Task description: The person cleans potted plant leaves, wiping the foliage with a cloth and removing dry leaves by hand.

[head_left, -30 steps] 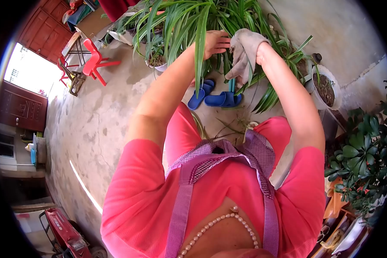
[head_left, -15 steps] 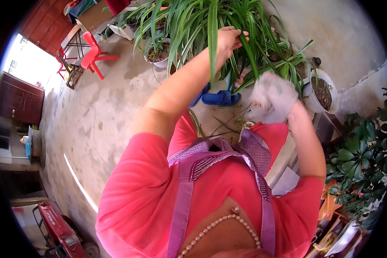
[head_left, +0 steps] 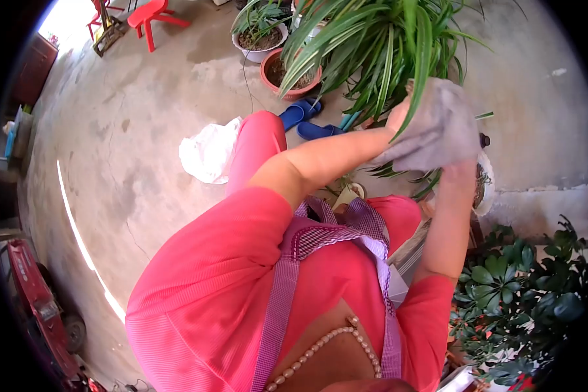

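A large spider plant (head_left: 372, 59) with long striped leaves spreads at the top centre. My bare left hand (head_left: 398, 117) is among its lower leaves, against a grey cloth (head_left: 447, 127). One long leaf crosses in front of this hand, and the leaf and cloth hide most of its fingers, so its grip is unclear. The cloth is bunched over my right hand (head_left: 460, 147), which holds it beside the leaf. Only the wrist and forearm show plainly below the cloth.
Blue slippers (head_left: 320, 130) lie on the concrete floor near a terracotta pot (head_left: 291, 77) and a white pot (head_left: 260, 46). A white bag (head_left: 209, 151) is by my left knee. A leafy shrub (head_left: 513, 287) stands at right, and a red stool (head_left: 151, 13) at upper left.
My left hand has come down from the upper leaves to the cloth. My right hand with the cloth has moved right. The view has shifted, bringing the white bag into sight.
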Tool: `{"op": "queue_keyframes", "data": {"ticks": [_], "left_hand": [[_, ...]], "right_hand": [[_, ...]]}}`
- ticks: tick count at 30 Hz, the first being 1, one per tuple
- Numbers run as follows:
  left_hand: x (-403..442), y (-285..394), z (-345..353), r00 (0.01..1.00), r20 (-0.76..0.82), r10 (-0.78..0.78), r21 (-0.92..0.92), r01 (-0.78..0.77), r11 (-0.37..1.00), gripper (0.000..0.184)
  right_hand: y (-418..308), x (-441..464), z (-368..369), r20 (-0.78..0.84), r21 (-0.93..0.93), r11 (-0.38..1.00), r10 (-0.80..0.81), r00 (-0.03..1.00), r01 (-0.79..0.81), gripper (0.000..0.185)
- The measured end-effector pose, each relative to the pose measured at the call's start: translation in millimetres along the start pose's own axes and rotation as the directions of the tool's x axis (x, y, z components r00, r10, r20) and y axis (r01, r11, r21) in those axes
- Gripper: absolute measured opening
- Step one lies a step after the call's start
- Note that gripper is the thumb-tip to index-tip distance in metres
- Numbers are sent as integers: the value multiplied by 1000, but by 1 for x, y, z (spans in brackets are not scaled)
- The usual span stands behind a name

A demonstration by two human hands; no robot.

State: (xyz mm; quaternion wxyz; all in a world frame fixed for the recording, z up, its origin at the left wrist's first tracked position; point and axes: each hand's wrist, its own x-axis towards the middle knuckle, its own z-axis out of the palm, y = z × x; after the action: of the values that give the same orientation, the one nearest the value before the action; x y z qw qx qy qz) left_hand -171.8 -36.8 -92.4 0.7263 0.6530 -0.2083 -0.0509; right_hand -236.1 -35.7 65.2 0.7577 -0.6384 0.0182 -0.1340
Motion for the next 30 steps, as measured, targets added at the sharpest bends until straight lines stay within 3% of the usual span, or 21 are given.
{"op": "queue_keyframes", "data": {"ticks": [3,6,7,10,11,14,16,18,20,22,24,26,27,28,30], "left_hand": [[-11,-7,0,998,69,-1,2,1,1000,29],[-15,-10,-15,978,207,-4,74,-11,997,26],[-15,-9,-27,960,278,-15,132,-23,991,25],[-12,-9,-84,875,459,-156,479,-96,872,22],[-9,-9,-106,860,466,-208,577,-117,808,22],[1,11,-158,897,375,-234,739,-136,660,20],[9,36,-172,941,311,-132,757,-162,633,20],[30,51,-168,967,170,188,496,-249,832,16],[58,69,-151,955,104,277,244,-294,924,18],[89,77,-130,973,52,227,183,-233,955,20],[119,78,-117,969,-5,247,356,-229,906,22],[144,81,-114,990,66,125,565,-140,813,24],[156,75,-113,996,40,81,585,-89,806,25],[156,86,-114,997,-19,-78,539,76,839,23],[180,56,-108,998,-9,-69,420,66,905,18]], "right_hand": [[26,45,23,303,-84,969,245,921,-231,25],[69,70,38,8,-102,882,464,886,-460,23],[93,89,26,17,-433,856,321,947,-282,20],[96,89,22,-78,-57,904,420,904,-425,19],[63,83,49,-195,-366,781,468,862,-506,20],[87,94,-1,6,-86,912,404,915,-402,23],[87,102,-22,-9,32,925,378,926,-378,23],[84,110,-36,-25,144,925,358,933,-351,25],[77,114,-36,139,125,906,388,911,-405,24],[77,128,-34,282,186,898,340,897,-399,23],[67,128,-19,-62,144,941,319,946,-307,11],[65,136,-19,-137,138,962,256,957,-237,8],[63,137,-19,-143,101,968,242,960,-229,7],[58,137,-14,-150,66,973,228,962,-220,6],[47,132,-4,-186,28,983,184,965,-182,5]]}}
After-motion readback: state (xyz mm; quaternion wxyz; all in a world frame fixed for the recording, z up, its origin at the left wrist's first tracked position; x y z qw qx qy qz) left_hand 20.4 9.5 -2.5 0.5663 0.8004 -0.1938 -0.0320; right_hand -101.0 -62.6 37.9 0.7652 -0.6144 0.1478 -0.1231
